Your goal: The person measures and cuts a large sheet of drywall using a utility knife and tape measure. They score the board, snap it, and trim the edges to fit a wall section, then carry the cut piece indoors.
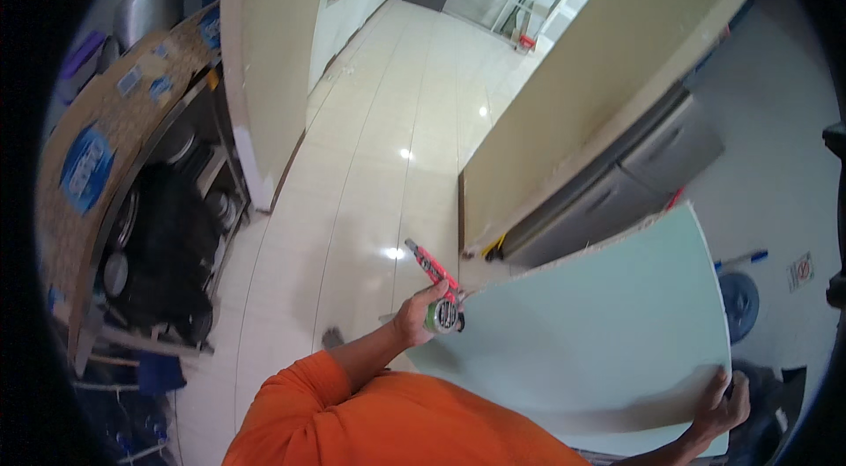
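My left hand (419,314) is closed around a slim pink-red and black tool (430,265) that looks like a utility knife, its narrow end pointing away from me. In the same grip is a round green and silver object (442,316), perhaps a tape measure. A large pale green board (582,316), like a plasterboard sheet, leans across my front and right side. My right hand (723,409) grips its right edge near the lower corner, fingers curled over it. Whether my left hand also touches the board's left end I cannot tell.
At left stands a shelf unit (154,109) topped with printed cardboard, with pots and a black bag (163,246). Ahead, a tiled floor (388,140) runs between a left wall edge (264,70) and a right partition (599,87). A grey refrigerator (617,175) and blue water bottle (738,306) stand right.
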Available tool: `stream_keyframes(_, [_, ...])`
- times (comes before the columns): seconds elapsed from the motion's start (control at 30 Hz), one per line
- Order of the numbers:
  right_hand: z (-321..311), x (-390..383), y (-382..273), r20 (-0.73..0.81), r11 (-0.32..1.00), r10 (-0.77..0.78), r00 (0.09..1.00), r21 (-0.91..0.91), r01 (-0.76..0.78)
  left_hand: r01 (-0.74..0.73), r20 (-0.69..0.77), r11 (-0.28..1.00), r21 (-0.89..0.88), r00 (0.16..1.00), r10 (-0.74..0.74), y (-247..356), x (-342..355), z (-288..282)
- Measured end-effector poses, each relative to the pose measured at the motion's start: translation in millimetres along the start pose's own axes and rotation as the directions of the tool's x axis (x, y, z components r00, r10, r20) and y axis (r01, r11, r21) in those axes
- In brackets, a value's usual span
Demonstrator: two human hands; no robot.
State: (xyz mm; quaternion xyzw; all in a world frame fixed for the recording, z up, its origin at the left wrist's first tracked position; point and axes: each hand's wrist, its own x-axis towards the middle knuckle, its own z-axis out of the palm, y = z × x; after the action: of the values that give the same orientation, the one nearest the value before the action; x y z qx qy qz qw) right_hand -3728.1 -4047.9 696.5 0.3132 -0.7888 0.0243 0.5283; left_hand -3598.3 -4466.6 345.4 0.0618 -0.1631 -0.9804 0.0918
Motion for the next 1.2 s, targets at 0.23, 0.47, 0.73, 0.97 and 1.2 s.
stream_keyframes(0.23, [141,110,-79,-0.093,0.993,0.037,0.995,-0.109,-0.047,0.049,0.067,0.999,0.015,0.997,-0.050,165,168,-13])
stream_keyframes(0.47, [333,215,-141,-0.071,0.990,0.061,0.996,-0.126,-0.069,0.154,0.083,0.988,0.012,0.985,-0.154,293,374,-52])
stream_keyframes(0.73, [558,426,-284,0.004,0.988,0.151,0.988,-0.040,-0.151,0.149,0.058,0.988,-0.033,0.987,-0.147,536,556,-96])
stream_keyframes(0.97, [739,519,-356,-0.059,0.984,0.179,0.982,0.004,-0.179,0.177,0.082,0.984,-0.010,0.981,-0.175,659,752,-143])
stream_keyframes(1.2, [872,595,-447,-0.083,0.957,0.252,0.964,-0.127,-0.261,0.281,0.116,0.959,0.041,0.952,-0.283,769,958,-177])
